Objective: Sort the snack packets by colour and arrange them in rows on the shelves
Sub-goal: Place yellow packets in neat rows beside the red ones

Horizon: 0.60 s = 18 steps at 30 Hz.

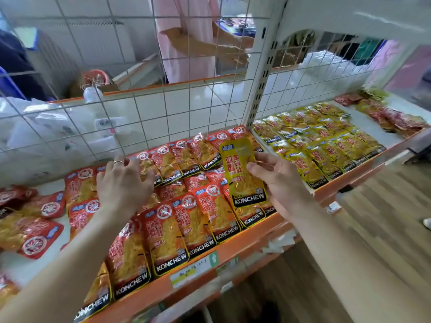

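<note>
Red snack packets lie in overlapping rows across the left shelf. Rows of yellow packets fill the right shelf. My right hand pinches one yellow packet by its right edge and holds it upright over the right end of the red rows. My left hand hovers over the back row of red packets with its fingers spread and curved down; a ring sits on one finger. Whether its fingertips touch the packets is unclear.
Loose red packets lie in a heap at the shelf's left end, more red ones at the far right. A wire grid backs both shelves. A person in pink stands behind it. Plastic bags lie beyond the grid.
</note>
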Each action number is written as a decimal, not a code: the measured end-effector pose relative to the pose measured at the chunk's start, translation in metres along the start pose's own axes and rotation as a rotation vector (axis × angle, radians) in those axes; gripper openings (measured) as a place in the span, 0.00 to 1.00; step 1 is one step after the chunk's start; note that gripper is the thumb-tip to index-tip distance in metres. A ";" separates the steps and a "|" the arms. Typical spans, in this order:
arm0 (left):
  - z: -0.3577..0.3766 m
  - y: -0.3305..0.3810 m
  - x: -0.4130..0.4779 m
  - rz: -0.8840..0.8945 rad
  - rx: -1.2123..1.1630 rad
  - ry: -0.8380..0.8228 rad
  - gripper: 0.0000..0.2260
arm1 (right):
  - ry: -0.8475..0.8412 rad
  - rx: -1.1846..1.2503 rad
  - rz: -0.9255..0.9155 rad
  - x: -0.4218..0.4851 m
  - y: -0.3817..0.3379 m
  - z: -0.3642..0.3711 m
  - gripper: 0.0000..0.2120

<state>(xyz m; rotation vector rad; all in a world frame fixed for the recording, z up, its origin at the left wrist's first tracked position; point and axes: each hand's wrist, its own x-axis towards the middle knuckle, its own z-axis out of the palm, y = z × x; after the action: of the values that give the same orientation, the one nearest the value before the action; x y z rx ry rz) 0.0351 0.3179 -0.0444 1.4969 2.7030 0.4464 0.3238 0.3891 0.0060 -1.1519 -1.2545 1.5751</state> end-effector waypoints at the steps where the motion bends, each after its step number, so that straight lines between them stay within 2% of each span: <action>1: -0.002 0.008 -0.005 0.013 -0.030 0.013 0.24 | -0.011 0.016 -0.006 0.000 -0.002 -0.004 0.10; 8: -0.008 0.093 -0.051 0.197 -0.178 0.052 0.24 | -0.067 0.079 -0.022 0.005 -0.013 -0.053 0.18; 12: 0.002 0.154 -0.076 0.264 -0.194 0.078 0.29 | -0.099 0.083 -0.013 0.007 -0.019 -0.108 0.17; 16: 0.016 0.215 -0.099 0.300 -0.196 0.090 0.29 | -0.092 0.027 -0.019 0.014 -0.023 -0.167 0.27; 18: 0.022 0.250 -0.111 0.326 -0.194 0.103 0.28 | -0.087 0.011 -0.015 0.019 -0.027 -0.204 0.26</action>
<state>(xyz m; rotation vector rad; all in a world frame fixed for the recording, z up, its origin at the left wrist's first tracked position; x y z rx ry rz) 0.3058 0.3555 -0.0144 1.9054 2.3993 0.7909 0.5160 0.4641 0.0104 -1.0744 -1.3061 1.6345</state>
